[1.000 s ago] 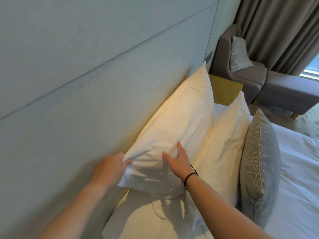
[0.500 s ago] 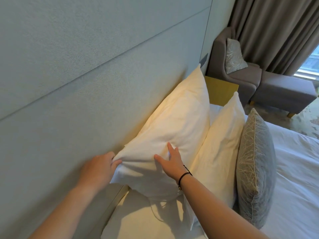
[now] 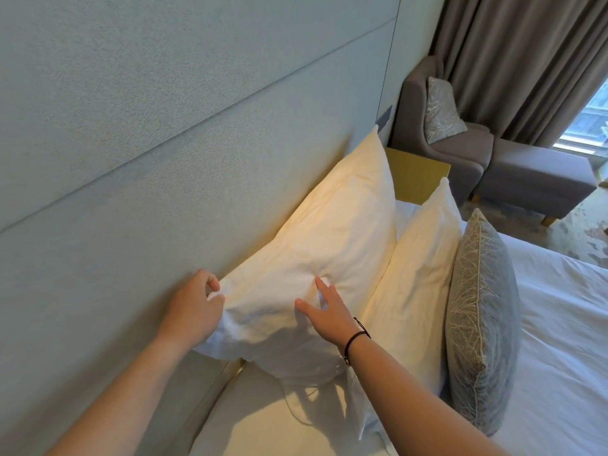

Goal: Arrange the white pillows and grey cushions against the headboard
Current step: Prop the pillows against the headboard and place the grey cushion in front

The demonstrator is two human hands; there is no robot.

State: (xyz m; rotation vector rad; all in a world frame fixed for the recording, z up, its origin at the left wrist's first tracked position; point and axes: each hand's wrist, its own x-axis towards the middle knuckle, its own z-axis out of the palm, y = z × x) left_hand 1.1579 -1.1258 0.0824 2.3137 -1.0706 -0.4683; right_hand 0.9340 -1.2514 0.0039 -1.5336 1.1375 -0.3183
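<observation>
Since a second ago we have tugged the large white fabric pillow (image 3: 329, 245) leftward along the pale padded headboard (image 3: 164, 159); our left hand (image 3: 194, 311) pinches its corner, our right hand (image 3: 324, 311) presses flat, fingers spread, against its front.

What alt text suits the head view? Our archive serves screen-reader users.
A person's left hand grips the corner of a white pillow leaning on the grey headboard, while the right hand presses its front. A second white pillow and a grey cushion stand in front on the bed.
</observation>
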